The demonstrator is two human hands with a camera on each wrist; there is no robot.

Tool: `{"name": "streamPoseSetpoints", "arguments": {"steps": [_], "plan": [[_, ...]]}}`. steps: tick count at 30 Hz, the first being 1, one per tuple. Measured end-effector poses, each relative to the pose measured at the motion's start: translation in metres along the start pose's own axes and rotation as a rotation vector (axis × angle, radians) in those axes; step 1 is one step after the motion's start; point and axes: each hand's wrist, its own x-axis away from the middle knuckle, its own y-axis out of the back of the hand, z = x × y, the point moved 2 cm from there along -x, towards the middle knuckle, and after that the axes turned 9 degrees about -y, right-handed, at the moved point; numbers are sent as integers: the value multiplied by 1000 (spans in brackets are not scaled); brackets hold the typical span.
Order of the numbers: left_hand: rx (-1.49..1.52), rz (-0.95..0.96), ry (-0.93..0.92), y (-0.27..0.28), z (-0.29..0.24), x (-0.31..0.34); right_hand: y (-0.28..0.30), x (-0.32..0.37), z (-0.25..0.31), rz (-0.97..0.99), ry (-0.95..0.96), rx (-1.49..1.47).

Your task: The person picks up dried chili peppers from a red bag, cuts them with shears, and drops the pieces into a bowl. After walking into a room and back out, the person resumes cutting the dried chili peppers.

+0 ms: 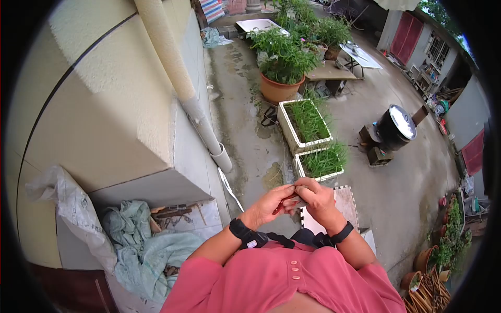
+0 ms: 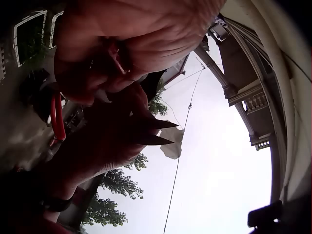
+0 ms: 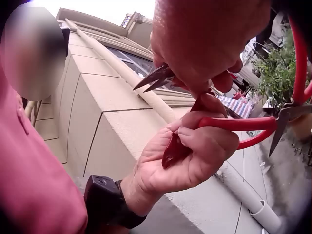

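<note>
In the head view my left hand [image 1: 265, 206] and right hand [image 1: 320, 202] meet in front of the chest. The left fingers curl round a dark red pod [image 3: 175, 150], shiny and folded like a dried chili pepper. Red-handled scissors [image 3: 241, 124] cross the left fingers, their handles spread, with a silver blade beyond. My right hand grips a tool whose two pointed metal blades [image 3: 155, 79] stick out below the palm, slightly parted. Its fingertips press close against the left fingers at the pod's upper end, which they partly hide.
Ahead are white planter boxes [image 1: 282, 122] of grass and a large potted plant [image 1: 282, 93]. A big dark pot [image 1: 389, 133] stands on bricks to the right. At left, a wall with a drainpipe [image 1: 195, 112] rises above crumpled green sacks [image 1: 151, 255]. A foam mat [image 1: 345, 206] lies beneath the hands.
</note>
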Motion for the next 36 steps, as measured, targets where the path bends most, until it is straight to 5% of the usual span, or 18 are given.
{"name": "streamPoseSetpoints", "arguments": {"steps": [7,9,11,15,22,29,36], "plan": [[272,-126,-123,80,-119,-124,-93,-171,-116,-14,-175,-317],[127,-117,-192,108,-165,-165,-145,-212,-156,53,-552,-843],[-46,-160,-225,134,-212,-208,-164,-273,-185,-6,-564,-982],[-287,-238,-286,164,-319,-298,-186,-400,-256,179,-771,-1298],[-257,-221,-339,219,-482,-394,-232,-588,-316,345,-869,-1621],[-218,-60,-375,349,-634,-488,-327,-775,-378,490,-914,-1746],[-238,-61,-398,474,-876,-571,-443,-1040,-404,491,-919,-1765]]}}
